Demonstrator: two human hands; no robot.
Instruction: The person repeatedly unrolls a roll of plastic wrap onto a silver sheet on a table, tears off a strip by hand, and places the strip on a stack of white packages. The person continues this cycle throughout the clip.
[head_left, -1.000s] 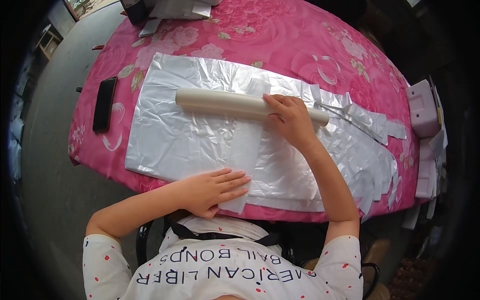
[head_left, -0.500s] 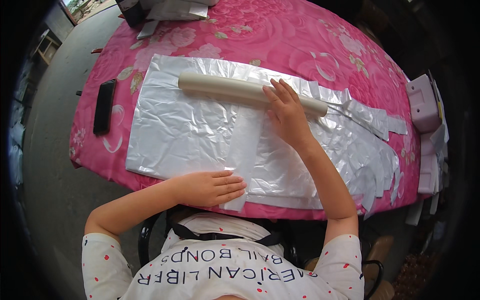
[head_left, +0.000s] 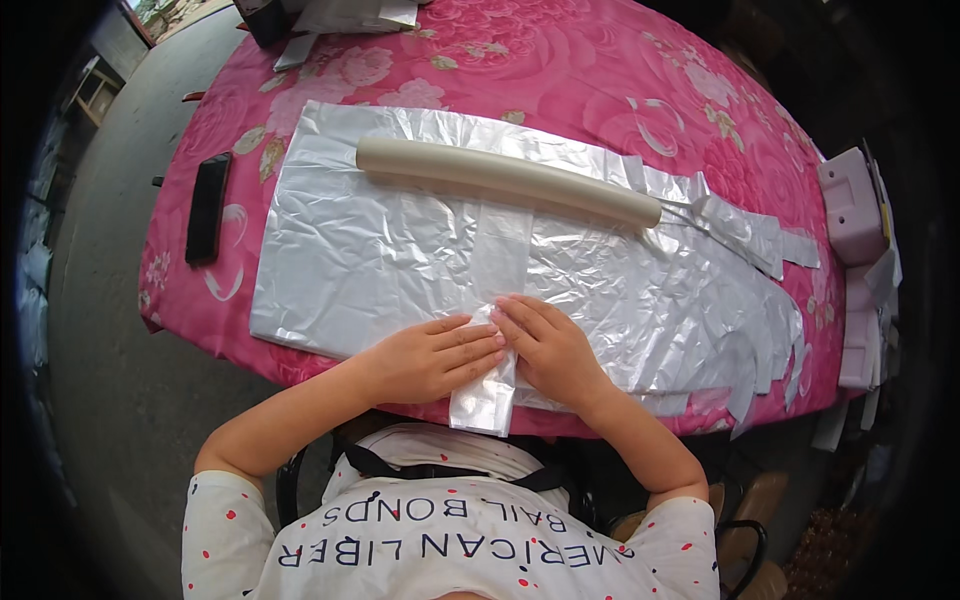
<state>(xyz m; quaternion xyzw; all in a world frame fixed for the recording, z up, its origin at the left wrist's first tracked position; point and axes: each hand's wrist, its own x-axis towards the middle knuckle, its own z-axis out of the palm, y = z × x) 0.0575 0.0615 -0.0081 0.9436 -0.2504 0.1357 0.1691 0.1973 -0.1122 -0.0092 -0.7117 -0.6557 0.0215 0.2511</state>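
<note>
A stack of silvery-white plastic bags (head_left: 350, 270) lies spread over the table, crinkled, with handle-like tabs at its right end. A folded plastic strip (head_left: 484, 404) runs down its middle and hangs past the near edge. My left hand (head_left: 435, 358) lies on this strip with fingers stretched out to the right. My right hand (head_left: 548, 352) rests just beside it, its fingers stretched flat and its fingertips meeting those of the left over the strip. Beyond both hands, a beige tube (head_left: 505, 180) lies slantwise across the bags, untouched.
The pink flowered tablecloth (head_left: 560, 70) covers the table. A black phone (head_left: 208, 210) lies at the left. Pale lilac plastic containers (head_left: 850, 205) stand past the right edge. A dark container (head_left: 263, 20) and white packets (head_left: 350, 15) sit at the far left.
My right hand has left the tube and come down to the near edge beside my left hand. The strip's end now sticks out further toward me. The tube has barely shifted.
</note>
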